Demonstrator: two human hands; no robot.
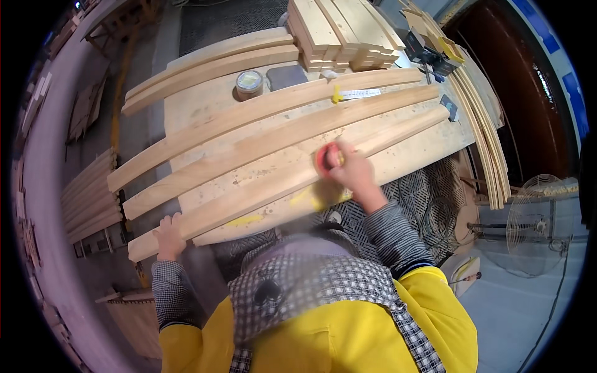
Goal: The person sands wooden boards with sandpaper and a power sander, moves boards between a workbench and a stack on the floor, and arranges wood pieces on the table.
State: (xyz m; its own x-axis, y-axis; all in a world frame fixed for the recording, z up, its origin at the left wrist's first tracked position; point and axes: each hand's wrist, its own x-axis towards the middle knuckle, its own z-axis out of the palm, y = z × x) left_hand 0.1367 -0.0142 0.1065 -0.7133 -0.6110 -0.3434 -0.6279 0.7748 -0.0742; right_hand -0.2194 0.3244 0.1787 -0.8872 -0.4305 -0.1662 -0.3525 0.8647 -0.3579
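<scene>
The nearest long wooden board (242, 200) lies slantwise along the front of the worktable. On its left end rests my left hand (169, 237), fingers spread over the top face. My right hand (353, 171) grips a round red object (326, 160), blurred, at the board's middle; what kind of tool it is cannot be told. Behind lie two more long boards, the middle one (280, 144) and the farther one (261, 112). A white paper scale with a yellow end (359, 94) lies between them.
Farther back are a lidded round container (249, 85), a dark flat block (286, 77), two boards (210, 72) and a stack of planks (345, 35). Thin strips (485, 140) and open boxes (431, 51) line the right edge. A fan (536, 226) stands at the right.
</scene>
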